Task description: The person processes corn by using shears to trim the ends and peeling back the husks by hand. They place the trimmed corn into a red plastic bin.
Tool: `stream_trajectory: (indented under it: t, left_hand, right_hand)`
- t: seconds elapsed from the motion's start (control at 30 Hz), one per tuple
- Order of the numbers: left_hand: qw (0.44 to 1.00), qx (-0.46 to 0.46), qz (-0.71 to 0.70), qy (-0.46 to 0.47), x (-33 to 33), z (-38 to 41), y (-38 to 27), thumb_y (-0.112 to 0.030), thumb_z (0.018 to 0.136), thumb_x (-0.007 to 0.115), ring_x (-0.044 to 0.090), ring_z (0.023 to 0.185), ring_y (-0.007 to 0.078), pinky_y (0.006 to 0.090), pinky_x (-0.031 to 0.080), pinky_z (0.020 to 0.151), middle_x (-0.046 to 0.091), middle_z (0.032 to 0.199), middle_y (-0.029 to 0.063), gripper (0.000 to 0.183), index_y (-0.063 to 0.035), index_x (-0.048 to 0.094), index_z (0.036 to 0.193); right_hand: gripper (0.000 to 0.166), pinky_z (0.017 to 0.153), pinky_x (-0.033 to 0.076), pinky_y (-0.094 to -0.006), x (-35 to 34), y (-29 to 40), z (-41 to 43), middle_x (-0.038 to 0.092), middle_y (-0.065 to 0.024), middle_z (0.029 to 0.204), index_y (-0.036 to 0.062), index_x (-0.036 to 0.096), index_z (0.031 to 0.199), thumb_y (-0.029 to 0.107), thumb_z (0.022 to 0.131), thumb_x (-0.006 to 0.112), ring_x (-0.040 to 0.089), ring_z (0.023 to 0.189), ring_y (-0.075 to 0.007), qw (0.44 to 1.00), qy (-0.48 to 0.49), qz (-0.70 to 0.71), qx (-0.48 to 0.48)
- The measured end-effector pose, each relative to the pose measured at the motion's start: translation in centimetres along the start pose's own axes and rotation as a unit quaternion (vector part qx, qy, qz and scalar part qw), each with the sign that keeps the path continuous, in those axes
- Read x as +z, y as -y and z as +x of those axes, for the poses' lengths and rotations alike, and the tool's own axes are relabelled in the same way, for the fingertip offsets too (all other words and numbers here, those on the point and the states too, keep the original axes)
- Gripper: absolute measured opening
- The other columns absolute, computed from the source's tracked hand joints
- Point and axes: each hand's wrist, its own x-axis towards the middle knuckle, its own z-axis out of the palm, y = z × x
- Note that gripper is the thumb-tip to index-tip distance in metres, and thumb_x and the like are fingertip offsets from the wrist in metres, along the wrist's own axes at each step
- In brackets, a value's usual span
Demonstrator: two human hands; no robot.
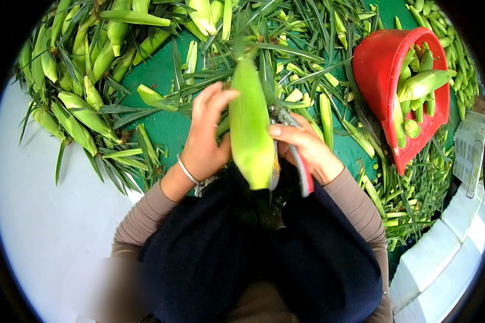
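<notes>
An ear of corn in its green husk [250,121] is upright before my lap, its silk end blurred at the top and its cut base pointing down towards me. My right hand [307,147] grips pruning shears [293,149] with a red and grey handle, and its thumb also presses the ear's right side. On the other side is my left hand [210,133], fingers apart; its fingertips and thumb come close to the husk, and whether they touch it is unclear. A bangle circles the left wrist.
Unhusked corn ears [85,72] with leaves are heaped at the upper left. Cut leaves and husk pieces [295,68] litter the green surface [165,125]. A red plastic scoop [372,64] at right holds trimmed ears. More ears [460,68] are piled beyond it; white boxes [428,254] stand lower right.
</notes>
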Motion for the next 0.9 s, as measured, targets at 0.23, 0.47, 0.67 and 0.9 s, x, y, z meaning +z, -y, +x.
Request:
stream_trajectory:
  t: [0.23, 0.47, 0.67, 0.9]
  left_hand:
    - [0.831, -0.298, -0.467, 0.047, 0.6, 4.6, 3.5, -0.035, 0.095, 0.047, 0.06, 0.086, 0.0163, 0.0309, 0.051, 0.073, 0.061, 0.097, 0.0087, 0.039, -0.0024, 0.051, 0.116]
    - [0.952, -0.185, -0.195, 0.145, 0.5, 4.1, 3.3, -0.032, 0.091, 0.057, 0.057, 0.08, 0.0112, 0.0268, 0.047, 0.073, 0.063, 0.094, 0.0039, 0.034, -0.0013, 0.062, 0.106]
    - [0.965, -0.11, -0.071, 0.227, -1.1, 4.7, 4.0, -0.031, 0.087, 0.062, 0.055, 0.089, 0.0117, 0.0273, 0.045, 0.081, 0.062, 0.1, 0.0065, 0.046, 0.0027, 0.053, 0.117]
    - [0.86, -0.21, -0.449, 0.117, -1.0, 3.5, 4.1, -0.032, 0.093, 0.038, 0.058, 0.1, 0.026, 0.0366, 0.044, 0.092, 0.058, 0.109, 0.0157, 0.046, 0.0015, 0.046, 0.124]
  right_hand:
    - [0.067, 0.075, 0.048, -0.0346, 1.0, -0.8, 0.3, 0.059, -0.0162, 0.09, -0.0025, 0.044, 0.12, 0.023, 0.067, 0.076, 0.061, 0.08, -0.026, 0.872, -0.044, -0.479, -0.091]
    - [0.052, 0.083, 0.045, -0.0439, 0.0, 2.9, 0.8, 0.056, -0.0267, 0.097, -0.0067, 0.05, 0.109, 0.014, 0.064, 0.062, 0.056, 0.092, -0.0403, 0.74, -0.034, -0.643, -0.193]
    - [0.032, 0.061, 0.047, -0.0407, -0.4, 1.8, 0.8, 0.058, -0.0187, 0.071, -0.0023, 0.054, 0.095, 0.012, 0.067, 0.06, 0.059, 0.061, -0.0339, 0.779, -0.087, -0.601, -0.158]
    - [0.057, 0.08, 0.046, -0.0303, -1.1, -0.2, -0.7, 0.057, -0.0065, 0.098, 0.0007, 0.05, 0.114, 0.022, 0.069, 0.077, 0.055, 0.089, -0.0162, 0.901, -0.046, -0.416, -0.115]
